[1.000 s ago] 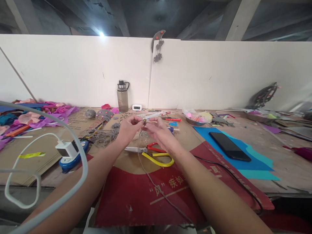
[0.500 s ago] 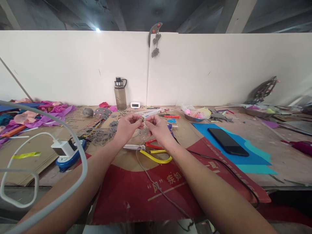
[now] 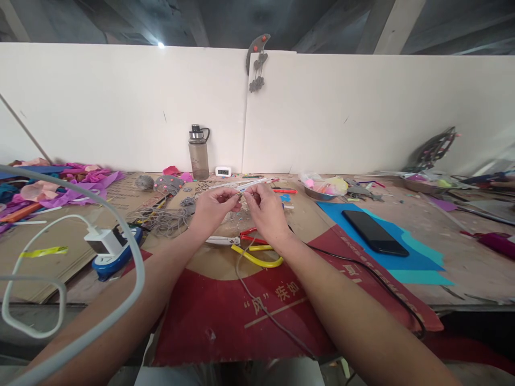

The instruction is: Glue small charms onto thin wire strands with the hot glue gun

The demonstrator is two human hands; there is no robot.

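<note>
My left hand [image 3: 215,209] is closed in a pinch, fingertips on a small dark piece too small to name. My right hand [image 3: 265,212] is closed too, thumb and forefinger together just beside the left fingertips. From under my right hand a grey yarn [image 3: 257,300] runs down over the cardboard [image 3: 193,332] to its front edge; its upper end is hidden. Below the hands lie red-handled pliers [image 3: 223,240] and a yellow-handled tool [image 3: 257,260], whose head is covered by my right hand and the red handles.
Loose grey yarn [image 3: 171,221] lies left of my hands, near a blue power strip [image 3: 115,262] with a charger. Behind stand a bottle [image 3: 198,155] and a small clock [image 3: 223,171]. A phone [image 3: 374,233] rests on blue sheets at right. A white cable [image 3: 139,268] arcs across the left foreground.
My right fingers have drawn slightly closer together and turned inward. The grey yarn below them has shifted right, its upper part now rising toward my right hand.
</note>
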